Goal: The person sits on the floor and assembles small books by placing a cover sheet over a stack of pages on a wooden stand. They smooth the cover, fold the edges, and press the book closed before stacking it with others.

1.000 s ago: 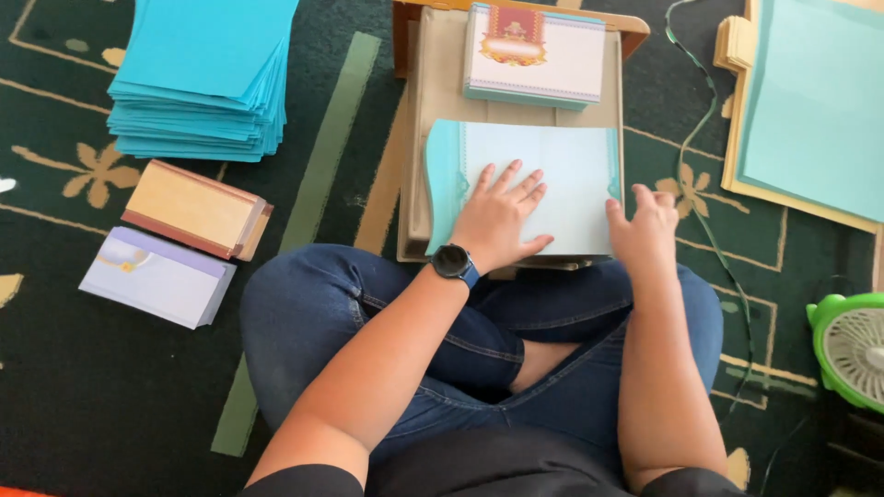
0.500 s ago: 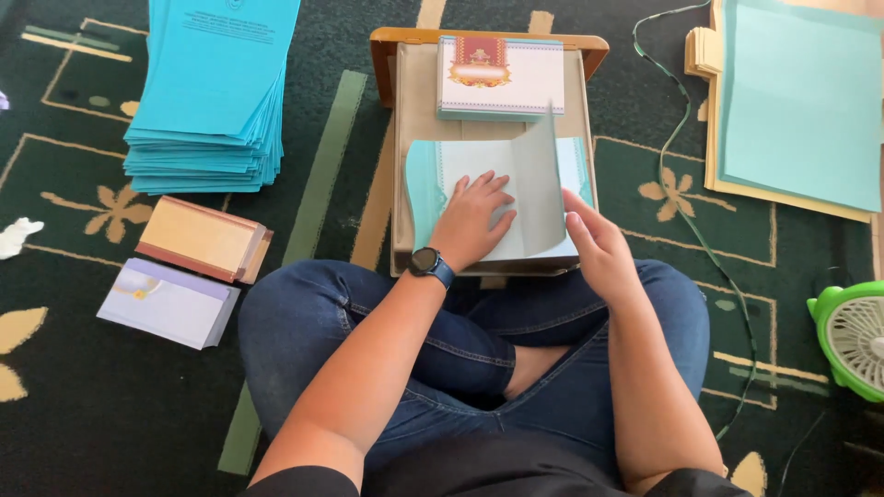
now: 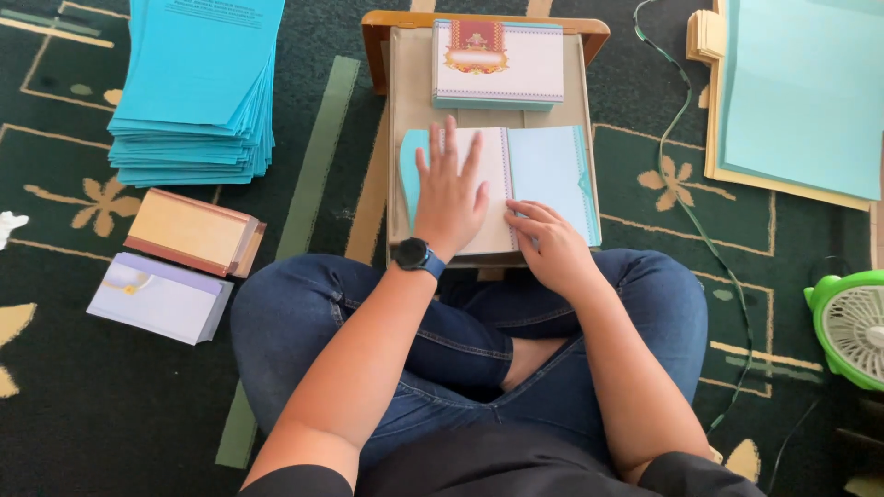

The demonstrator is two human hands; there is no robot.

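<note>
Flat and spread, the left hand (image 3: 449,198) presses a smooth, pale blue folded card (image 3: 543,175) onto the small wooden worktop (image 3: 396,120); the right hand (image 3: 548,241), fingers curled, pinches its near edge. Beyond lies a rectangular stack of ornate cards (image 3: 498,63).

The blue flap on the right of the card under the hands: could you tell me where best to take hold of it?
Probably the blue flap by its free right edge, from the right: it lies flat there, clear of the left hand and right hand.
</note>
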